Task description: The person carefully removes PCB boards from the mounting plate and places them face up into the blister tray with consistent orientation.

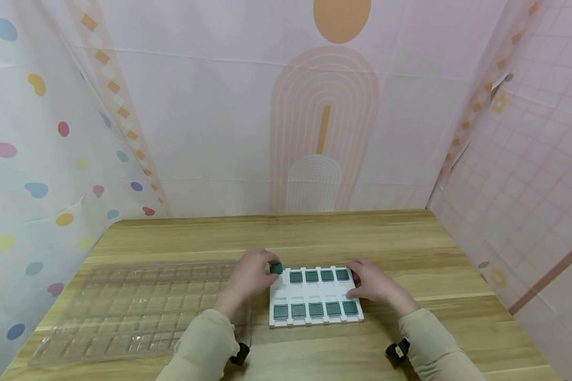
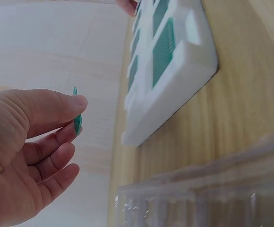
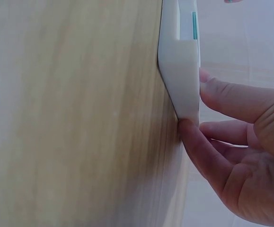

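Observation:
A white foam tray (image 1: 310, 289) lies on the table, with small green circuit boards (image 1: 315, 309) in two rows of slots. The far-left slot holds none. Between thumb and fingertips, my left hand (image 1: 252, 275) pinches one green circuit board (image 2: 77, 116), raised near the tray's far left corner; the left wrist view has it edge-on. At the tray's right end, my right hand (image 1: 372, 280) grips the edge. Its thumb (image 3: 226, 97) lies on the top face and a finger curls around the side in the right wrist view.
A clear plastic tray (image 1: 124, 307) with many compartments lies on the wooden table (image 1: 286, 233) to the left, partly under my left forearm. Patterned cloth (image 1: 209, 116) hangs behind the table and at both sides. Each wrist wears a black camera (image 1: 398, 352).

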{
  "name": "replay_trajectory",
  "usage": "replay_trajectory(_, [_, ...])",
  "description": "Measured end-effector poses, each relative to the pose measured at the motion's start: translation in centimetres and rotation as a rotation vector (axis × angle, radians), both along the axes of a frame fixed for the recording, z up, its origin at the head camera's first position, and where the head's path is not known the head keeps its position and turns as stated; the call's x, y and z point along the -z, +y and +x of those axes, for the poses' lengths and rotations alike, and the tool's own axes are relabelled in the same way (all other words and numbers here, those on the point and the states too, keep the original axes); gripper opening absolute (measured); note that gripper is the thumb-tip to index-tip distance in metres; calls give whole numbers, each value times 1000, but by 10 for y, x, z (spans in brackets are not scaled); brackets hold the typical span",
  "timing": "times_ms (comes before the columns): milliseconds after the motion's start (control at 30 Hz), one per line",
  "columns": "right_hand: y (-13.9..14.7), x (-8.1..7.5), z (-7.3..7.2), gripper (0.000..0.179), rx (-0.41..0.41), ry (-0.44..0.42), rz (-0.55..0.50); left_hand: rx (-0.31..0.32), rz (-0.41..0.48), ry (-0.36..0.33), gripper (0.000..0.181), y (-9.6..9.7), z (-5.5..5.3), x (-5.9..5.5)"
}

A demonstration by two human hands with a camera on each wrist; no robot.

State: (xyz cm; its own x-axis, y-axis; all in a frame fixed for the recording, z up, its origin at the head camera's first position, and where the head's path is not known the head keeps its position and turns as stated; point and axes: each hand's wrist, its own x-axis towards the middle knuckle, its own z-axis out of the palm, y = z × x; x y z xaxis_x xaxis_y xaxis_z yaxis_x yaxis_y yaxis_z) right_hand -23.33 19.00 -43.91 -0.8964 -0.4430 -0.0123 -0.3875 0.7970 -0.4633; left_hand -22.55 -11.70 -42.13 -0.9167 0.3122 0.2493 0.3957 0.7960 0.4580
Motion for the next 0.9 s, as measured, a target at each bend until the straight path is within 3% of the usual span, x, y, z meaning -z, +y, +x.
replay_trajectory(333, [2,-3,4,71,5,-3,-7,-18,2,28,19,-14,4,-8])
replay_trajectory(733, [2,-2,5,69,5,4,-10,22,-120,96,18,-43,2,-19])
replay_trajectory(900, [2,-2,5,68,1,1,-11,19,-144,94,17,-55,0,-22])
